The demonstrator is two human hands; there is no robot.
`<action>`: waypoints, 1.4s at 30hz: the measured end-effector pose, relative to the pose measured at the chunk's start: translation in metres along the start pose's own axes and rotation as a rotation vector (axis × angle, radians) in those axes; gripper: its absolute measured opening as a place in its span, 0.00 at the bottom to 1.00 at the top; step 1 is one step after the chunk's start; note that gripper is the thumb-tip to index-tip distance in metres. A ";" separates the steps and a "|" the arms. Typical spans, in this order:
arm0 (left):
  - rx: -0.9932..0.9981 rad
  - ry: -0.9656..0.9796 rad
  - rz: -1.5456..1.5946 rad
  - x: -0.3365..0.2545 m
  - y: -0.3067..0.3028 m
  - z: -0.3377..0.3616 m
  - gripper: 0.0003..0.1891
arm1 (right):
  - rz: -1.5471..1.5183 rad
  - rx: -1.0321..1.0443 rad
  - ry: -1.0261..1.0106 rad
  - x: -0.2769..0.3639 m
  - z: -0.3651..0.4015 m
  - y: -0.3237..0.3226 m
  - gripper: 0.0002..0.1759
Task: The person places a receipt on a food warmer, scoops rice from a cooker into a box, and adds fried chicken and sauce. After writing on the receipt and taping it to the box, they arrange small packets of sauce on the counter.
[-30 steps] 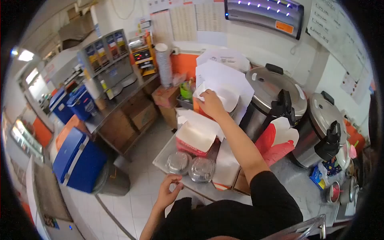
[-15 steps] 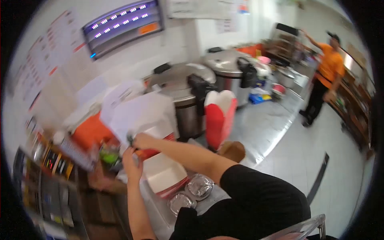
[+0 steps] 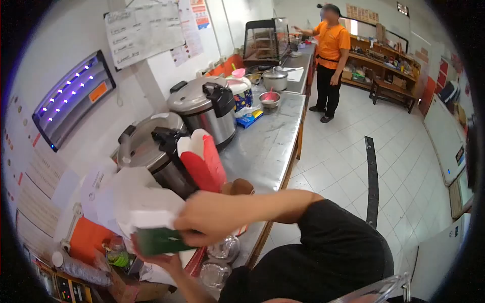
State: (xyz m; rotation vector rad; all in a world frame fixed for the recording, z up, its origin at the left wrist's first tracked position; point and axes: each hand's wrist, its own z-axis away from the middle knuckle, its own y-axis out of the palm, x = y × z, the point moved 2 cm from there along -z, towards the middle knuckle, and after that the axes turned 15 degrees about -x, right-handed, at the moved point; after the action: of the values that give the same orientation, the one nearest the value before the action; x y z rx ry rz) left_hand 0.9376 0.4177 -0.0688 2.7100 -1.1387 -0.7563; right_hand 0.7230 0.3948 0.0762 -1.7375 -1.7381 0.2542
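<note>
My right hand point(image 3: 209, 218) is closed on a dark green flat object point(image 3: 161, 241), which hangs in front of a white paper box point(image 3: 151, 209). Just below it, my left hand point(image 3: 161, 258) is partly hidden behind the green object, and its fingers cannot be made out. Under my forearms, two clear lidded containers point(image 3: 216, 273) stand beside a red-edged box. A red and white carton point(image 3: 202, 159) rises beyond my right hand.
Two large steel cookers point(image 3: 207, 118) line the wall. Farther along the steel counter point(image 3: 268, 146) are a metal bowl point(image 3: 269, 99), a pot point(image 3: 275, 80) and a glass display case point(image 3: 265, 43). A person in orange point(image 3: 332, 45) stands beside it.
The view has swung to the right. My right hand now holds the green object; both hands are near the white paper box. The other person now shows nearer the centre.
</note>
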 end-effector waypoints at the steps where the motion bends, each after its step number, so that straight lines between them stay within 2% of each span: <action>1: 0.017 0.031 0.188 -0.034 0.027 0.006 0.54 | -0.059 0.002 -0.041 -0.004 0.032 -0.011 0.10; 3: 0.390 0.211 -0.087 -0.049 0.042 0.055 0.53 | -0.164 0.097 0.046 -0.018 0.094 -0.032 0.08; 5: 0.578 0.084 -0.116 -0.097 0.090 0.090 0.49 | -0.318 0.119 0.262 -0.039 0.164 -0.054 0.16; 6: 0.572 0.088 -0.108 -0.108 0.108 0.107 0.49 | -0.308 0.118 0.259 -0.037 0.191 -0.065 0.16; 8: 0.678 0.013 0.075 -0.125 0.149 0.153 0.47 | -0.599 -0.232 0.675 -0.040 0.243 -0.090 0.23; 11: 0.827 -0.130 0.345 -0.148 0.204 0.230 0.45 | -0.456 -0.153 0.788 -0.050 0.304 -0.132 0.29; 12: 0.876 -0.173 0.430 -0.155 0.219 0.247 0.45 | -0.439 -0.138 0.907 -0.052 0.318 -0.149 0.29; 13: 0.923 -0.212 0.515 -0.160 0.232 0.260 0.44 | -0.442 -0.131 0.907 -0.058 0.334 -0.163 0.29; 14: 1.022 -0.199 0.485 -0.170 0.253 0.257 0.39 | -0.385 -0.072 1.053 -0.068 0.354 -0.173 0.29; 15: 1.018 -0.211 0.476 -0.167 0.270 0.261 0.39 | -0.326 -0.006 1.197 -0.076 0.372 -0.179 0.29; 16: 1.124 -0.067 0.392 -0.157 0.287 0.271 0.36 | -0.221 -0.106 1.099 -0.080 0.384 -0.186 0.27; 17: 1.229 0.072 0.303 -0.147 0.300 0.277 0.34 | -0.231 -0.088 1.105 -0.087 0.395 -0.188 0.27; 18: 1.250 0.008 0.279 -0.138 0.315 0.274 0.29 | -0.183 -0.066 1.146 -0.096 0.407 -0.190 0.26; 20: 1.103 0.027 0.077 -0.105 0.341 0.267 0.31 | -0.146 -0.023 1.186 -0.116 0.424 -0.193 0.25; 22: 1.020 0.045 -0.065 -0.073 0.376 0.237 0.36 | -0.077 -0.006 1.122 -0.139 0.432 -0.195 0.25; 24: 0.867 -0.037 -0.114 -0.034 0.414 0.203 0.39 | -0.020 0.069 1.099 -0.160 0.420 -0.209 0.25; 28: 0.527 -0.020 -0.241 0.057 0.491 0.135 0.37 | 0.035 0.151 1.040 -0.235 0.421 -0.204 0.23; 31: 0.388 -0.049 -0.344 0.121 0.539 0.094 0.34 | 0.171 0.164 0.946 -0.305 0.413 -0.200 0.24; 32: 0.368 -0.107 -0.316 0.135 0.554 0.085 0.33 | 0.176 0.189 0.943 -0.321 0.400 -0.209 0.24; 34: 0.339 -0.166 -0.303 0.150 0.566 0.070 0.32 | 0.240 0.396 0.937 -0.354 0.371 -0.220 0.25; 35: 0.341 -0.223 -0.298 0.152 0.573 0.065 0.32 | 0.243 0.407 0.918 -0.374 0.364 -0.220 0.25; 37: 0.340 -0.278 -0.310 0.157 0.579 0.060 0.31 | 0.374 0.540 0.996 -0.408 0.362 -0.210 0.28; 39: 0.300 -0.408 -0.041 0.163 0.578 0.060 0.34 | 0.426 0.474 1.010 -0.428 0.348 -0.208 0.29; 40: 0.303 -0.403 -0.052 0.170 0.578 0.061 0.39 | 0.486 0.404 1.038 -0.437 0.341 -0.207 0.29; 41: 0.293 -0.407 -0.075 0.171 0.580 0.060 0.39 | 0.472 0.422 1.025 -0.446 0.336 -0.202 0.29; 42: 0.300 -0.375 -0.050 0.165 0.582 0.056 0.43 | 0.497 0.465 1.028 -0.456 0.331 -0.195 0.30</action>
State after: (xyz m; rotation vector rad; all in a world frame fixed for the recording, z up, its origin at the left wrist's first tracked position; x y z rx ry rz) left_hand 0.6353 -0.1068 -0.0199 2.9281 -1.3591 -1.2351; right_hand 0.3312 0.0462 -0.2067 -1.4897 -0.4598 -0.0426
